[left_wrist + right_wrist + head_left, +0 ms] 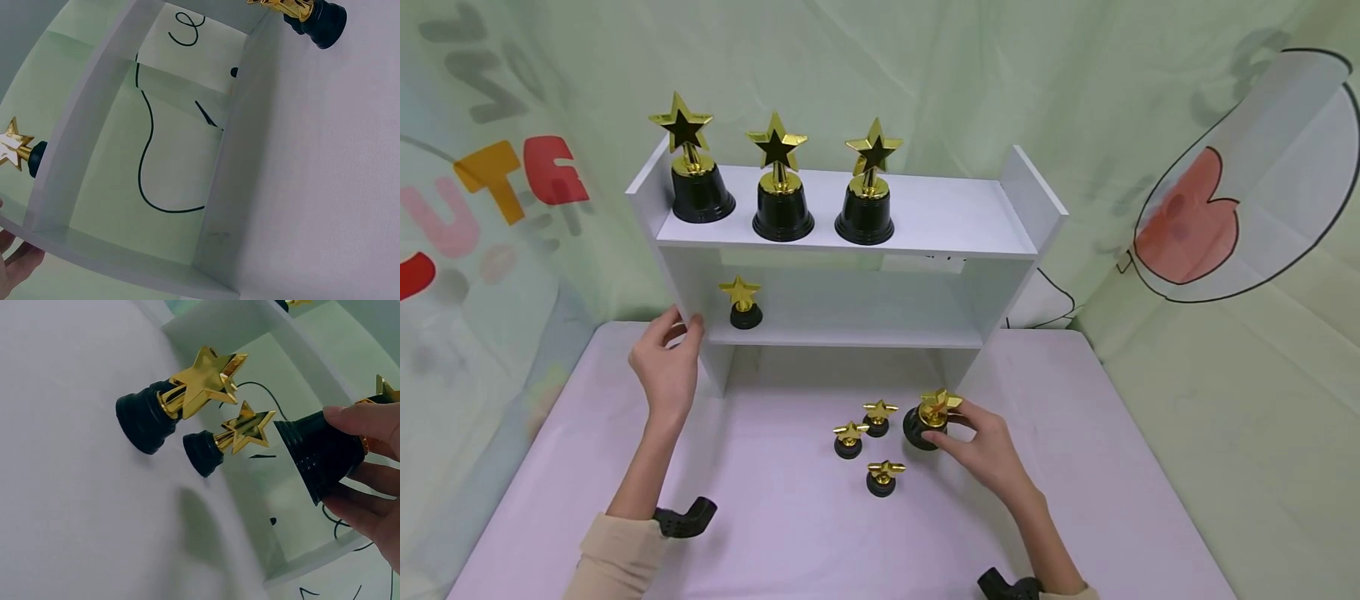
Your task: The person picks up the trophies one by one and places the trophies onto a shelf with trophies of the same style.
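A white shelf unit (850, 306) stands on the table, and my left hand (667, 367) grips the edge of its left side panel. In the left wrist view, fingers (24, 259) show against the outside of that panel. My right hand (988, 450) holds a large gold star trophy (925, 427) by its black base, thumb on one side and fingers on the other. The right wrist view shows this trophy's base (319, 450) raised off the table. Left of it, three small star trophies stand on the table: one at the back (877, 419), one at left (848, 440), one in front (882, 479).
Three large trophies, left (700, 192), middle (782, 208) and right (865, 212), line the top shelf. A small trophy (745, 308) stands at the left of the middle shelf. Printed curtains (955, 83) hang behind the pale table (1060, 483).
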### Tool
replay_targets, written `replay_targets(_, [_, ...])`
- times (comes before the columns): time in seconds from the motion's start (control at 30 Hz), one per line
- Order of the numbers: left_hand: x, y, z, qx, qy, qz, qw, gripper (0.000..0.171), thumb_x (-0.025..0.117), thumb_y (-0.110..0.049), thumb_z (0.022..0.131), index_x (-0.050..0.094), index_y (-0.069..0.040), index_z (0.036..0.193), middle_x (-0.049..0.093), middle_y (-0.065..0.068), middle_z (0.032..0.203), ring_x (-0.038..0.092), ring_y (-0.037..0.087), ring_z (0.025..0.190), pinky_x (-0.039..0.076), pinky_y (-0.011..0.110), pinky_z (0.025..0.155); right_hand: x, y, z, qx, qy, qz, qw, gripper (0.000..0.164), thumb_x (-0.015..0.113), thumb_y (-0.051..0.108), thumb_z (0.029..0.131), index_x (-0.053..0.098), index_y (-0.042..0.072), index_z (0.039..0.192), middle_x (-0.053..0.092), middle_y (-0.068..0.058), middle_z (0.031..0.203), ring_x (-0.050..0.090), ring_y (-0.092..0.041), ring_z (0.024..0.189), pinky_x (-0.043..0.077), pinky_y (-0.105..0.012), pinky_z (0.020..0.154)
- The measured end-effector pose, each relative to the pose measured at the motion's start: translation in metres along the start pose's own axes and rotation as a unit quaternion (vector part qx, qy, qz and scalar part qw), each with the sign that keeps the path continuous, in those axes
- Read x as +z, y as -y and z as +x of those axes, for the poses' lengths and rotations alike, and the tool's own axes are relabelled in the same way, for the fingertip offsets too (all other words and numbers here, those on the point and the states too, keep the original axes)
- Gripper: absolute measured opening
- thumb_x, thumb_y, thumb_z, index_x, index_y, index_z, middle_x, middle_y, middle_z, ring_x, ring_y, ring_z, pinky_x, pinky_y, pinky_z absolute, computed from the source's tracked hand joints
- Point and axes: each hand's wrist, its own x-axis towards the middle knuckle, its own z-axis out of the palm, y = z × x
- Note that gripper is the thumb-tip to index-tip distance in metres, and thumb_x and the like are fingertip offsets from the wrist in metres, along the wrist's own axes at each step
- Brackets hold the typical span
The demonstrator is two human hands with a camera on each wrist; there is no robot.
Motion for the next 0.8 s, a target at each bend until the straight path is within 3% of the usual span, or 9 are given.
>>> replay_targets(0.63, [0.0,-0.001,-0.002,0.002,0.001,-0.006,1.0,0.027,0.068,-0.012,0.097,0.077,-0.008,0.123,0.074,0.011,0.11,0.064,-0.002,0.089,0.051,0.008,0.076,-0.027,0.033,0.003,-0.056,-0.019,-0.023,0.998,0.041,0.09,0.009,0.077,0.072,0.006,0.115,0.077,-0.006,0.108,0.075,-0.027,0.098,0.061,-0.046,0.087])
replay_targets(0.8, [-0.001,-0.002,-0.001,0.001,0.0,-0.01,1.0,0.027,0.069,-0.011,0.097,0.077,-0.008,0.122,0.073,0.009,0.109,0.065,0.0,0.089,0.051,0.009,0.076,-0.035,0.043,0.006,-0.049,-0.007,-0.029,0.998,0.038,0.09,0.01,0.078,0.072,0.008,0.112,0.077,-0.003,0.106,0.075,-0.024,0.098,0.061,-0.042,0.088])
